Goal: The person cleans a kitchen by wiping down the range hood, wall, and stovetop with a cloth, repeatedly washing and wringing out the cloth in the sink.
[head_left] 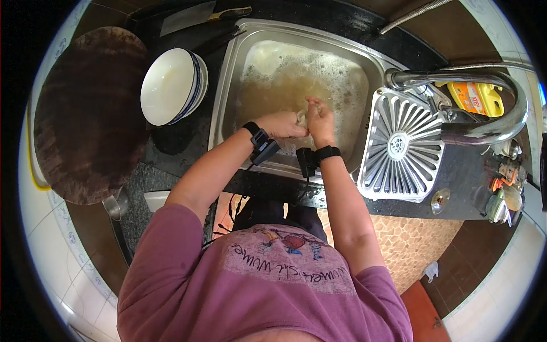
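Observation:
Over the soapy water, my left hand and my right hand meet near the front of the steel sink. Between them is a small pale, crumpled cloth, mostly covered by the fingers. My left hand is closed on its left side, and my right hand grips it from the right with the fingers bent. Cloudy brownish water with foam fills the sink and hides whatever lies below. Both wrists carry black straps with small devices.
Left of the sink stand stacked bowls and a large round dark board. A cleaver lies behind them. On the right are a slotted drain tray, the curved faucet, a yellow bottle and a metal spoon.

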Tool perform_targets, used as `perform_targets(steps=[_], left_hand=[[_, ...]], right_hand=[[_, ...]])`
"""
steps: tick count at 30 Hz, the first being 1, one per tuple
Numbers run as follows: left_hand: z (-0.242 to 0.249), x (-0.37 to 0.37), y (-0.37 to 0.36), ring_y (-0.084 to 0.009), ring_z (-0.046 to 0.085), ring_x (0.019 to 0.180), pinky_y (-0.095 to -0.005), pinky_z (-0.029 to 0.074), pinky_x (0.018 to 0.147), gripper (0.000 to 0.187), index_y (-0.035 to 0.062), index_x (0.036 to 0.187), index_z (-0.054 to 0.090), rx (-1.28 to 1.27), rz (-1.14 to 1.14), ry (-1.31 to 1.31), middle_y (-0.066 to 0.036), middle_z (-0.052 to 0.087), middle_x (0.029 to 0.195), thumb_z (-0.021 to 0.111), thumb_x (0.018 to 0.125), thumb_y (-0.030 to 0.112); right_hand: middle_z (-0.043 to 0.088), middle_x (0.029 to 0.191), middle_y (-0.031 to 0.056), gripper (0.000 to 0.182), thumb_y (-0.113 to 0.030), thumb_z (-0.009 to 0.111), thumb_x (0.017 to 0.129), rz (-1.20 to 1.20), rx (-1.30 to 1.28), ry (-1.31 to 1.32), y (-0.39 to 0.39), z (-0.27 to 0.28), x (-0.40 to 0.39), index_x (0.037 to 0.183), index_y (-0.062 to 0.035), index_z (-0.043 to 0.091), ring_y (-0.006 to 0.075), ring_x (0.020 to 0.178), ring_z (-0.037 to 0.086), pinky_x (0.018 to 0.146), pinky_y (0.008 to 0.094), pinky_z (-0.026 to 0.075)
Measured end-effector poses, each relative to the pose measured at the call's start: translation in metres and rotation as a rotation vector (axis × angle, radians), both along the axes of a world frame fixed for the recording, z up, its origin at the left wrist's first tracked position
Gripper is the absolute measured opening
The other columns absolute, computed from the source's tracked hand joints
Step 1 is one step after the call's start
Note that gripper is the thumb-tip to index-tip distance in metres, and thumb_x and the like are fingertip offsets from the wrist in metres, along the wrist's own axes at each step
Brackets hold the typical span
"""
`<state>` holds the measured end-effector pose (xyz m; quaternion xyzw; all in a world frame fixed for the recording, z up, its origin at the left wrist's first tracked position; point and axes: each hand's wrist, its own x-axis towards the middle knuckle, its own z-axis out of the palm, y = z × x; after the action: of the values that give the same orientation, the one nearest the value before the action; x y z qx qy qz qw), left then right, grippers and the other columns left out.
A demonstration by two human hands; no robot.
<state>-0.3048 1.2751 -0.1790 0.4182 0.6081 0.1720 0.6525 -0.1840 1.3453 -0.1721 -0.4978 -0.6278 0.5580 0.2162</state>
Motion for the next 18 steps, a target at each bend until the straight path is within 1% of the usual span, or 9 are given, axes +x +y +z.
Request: perform_targets(steps=[1, 3, 4, 6, 9, 13, 16, 17, 18], left_hand=[[-0.007, 0.003, 0.000, -0.0146, 0.047, 0.046, -0.0310, 0.038, 0.045, 0.022, 0.0039, 0.073, 0.056, 0.000, 0.003, -0.003, -0.004, 0.052, 0.055, 0.059, 0.076, 0.025], [-0.016, 0.005, 0.000, -0.0272, 0.057, 0.057, -0.0378, 0.044, 0.055, 0.024, 0.0018, 0.077, 0.059, 0.395, -0.123, 0.207, -0.014, 0.060, 0.066, 0.059, 0.072, 0.026], [0.002, 0.006, 0.002, -0.0272, 0.057, 0.057, -0.0378, 0.044, 0.055, 0.024, 0.0018, 0.077, 0.059, 0.395, -0.119, 0.207, -0.014, 0.060, 0.066, 0.059, 0.072, 0.026], [0.034, 0.008, 0.003, -0.0348, 0.059, 0.067, -0.0427, 0.046, 0.061, 0.023, 0.0033, 0.077, 0.062, 0.312, -0.286, 0.583, -0.020, 0.060, 0.074, 0.056, 0.071, 0.025], [0.029, 0.010, -0.001, -0.0321, 0.061, 0.068, -0.0424, 0.048, 0.061, 0.022, 0.0035, 0.067, 0.063, 0.394, -0.326, 0.671, -0.015, 0.062, 0.070, 0.056, 0.066, 0.024], [0.018, 0.015, -0.009, -0.0320, 0.061, 0.068, -0.0423, 0.048, 0.060, 0.016, 0.0046, 0.067, 0.062, 0.479, -0.330, 0.709, -0.014, 0.062, 0.069, 0.055, 0.065, 0.019], [0.022, 0.018, -0.008, -0.0327, 0.061, 0.066, -0.0433, 0.048, 0.060, 0.018, 0.0039, 0.080, 0.059, 0.495, -0.267, 0.765, -0.013, 0.062, 0.069, 0.055, 0.067, 0.014], [0.025, 0.019, -0.008, -0.0334, 0.060, 0.070, -0.0428, 0.047, 0.062, 0.022, 0.0027, 0.086, 0.055, 0.410, -0.163, 0.740, -0.016, 0.062, 0.073, 0.056, 0.067, 0.014], [0.027, 0.021, -0.012, -0.0341, 0.060, 0.074, -0.0424, 0.047, 0.064, 0.028, 0.0015, 0.092, 0.051, 0.320, -0.056, 0.710, -0.019, 0.061, 0.077, 0.057, 0.068, 0.014]], right_hand=[[0.062, 0.088, 0.0198, 0.020, -0.016, 0.050, 0.086, 0.012, 0.024, -0.054, 0.001, -0.003, -0.001, 0.098, -0.0020, 0.060, 0.0276, 0.085, 0.061, 0.075, 0.0313, 0.045], [0.062, 0.088, 0.0213, 0.020, -0.014, 0.050, 0.085, 0.019, -0.001, -0.111, 0.002, -0.012, -0.003, 0.098, -0.0026, 0.060, 0.0309, 0.086, 0.060, 0.075, 0.0329, 0.046], [0.061, 0.088, 0.0227, 0.020, -0.013, 0.050, 0.083, 0.023, -0.025, -0.167, 0.002, -0.013, -0.005, 0.098, -0.0031, 0.060, 0.0341, 0.086, 0.059, 0.074, 0.0345, 0.046], [0.061, 0.088, 0.0233, 0.020, -0.012, 0.050, 0.082, 0.062, 0.010, -0.224, 0.002, -0.010, -0.006, 0.097, -0.0031, 0.060, 0.0351, 0.087, 0.059, 0.074, 0.0358, 0.046], [0.060, 0.089, 0.0239, 0.021, -0.010, 0.049, 0.080, 0.111, 0.054, -0.323, 0.001, -0.002, -0.008, 0.096, -0.0029, 0.060, 0.0357, 0.088, 0.058, 0.074, 0.0373, 0.046], [0.060, 0.087, 0.0243, 0.021, -0.008, 0.048, 0.078, 0.155, -0.032, -0.485, 0.000, -0.005, -0.010, 0.094, -0.0023, 0.061, 0.0353, 0.089, 0.058, 0.075, 0.0371, 0.046], [0.062, 0.090, 0.0195, 0.028, -0.016, 0.053, 0.080, 0.100, 0.014, -0.404, -0.001, -0.019, -0.007, 0.105, -0.0029, 0.056, 0.0326, 0.081, 0.060, 0.071, 0.0369, 0.047], [0.062, 0.090, 0.0195, 0.028, -0.016, 0.053, 0.080, 0.115, 0.020, -0.406, -0.003, -0.023, -0.004, 0.105, -0.0029, 0.056, 0.0326, 0.081, 0.060, 0.071, 0.0369, 0.047], [0.060, 0.093, 0.0159, 0.036, -0.023, 0.056, 0.081, -0.045, -0.205, -0.180, -0.009, -0.005, -0.004, 0.111, -0.0037, 0.051, 0.0291, 0.078, 0.059, 0.068, 0.0359, 0.047]])
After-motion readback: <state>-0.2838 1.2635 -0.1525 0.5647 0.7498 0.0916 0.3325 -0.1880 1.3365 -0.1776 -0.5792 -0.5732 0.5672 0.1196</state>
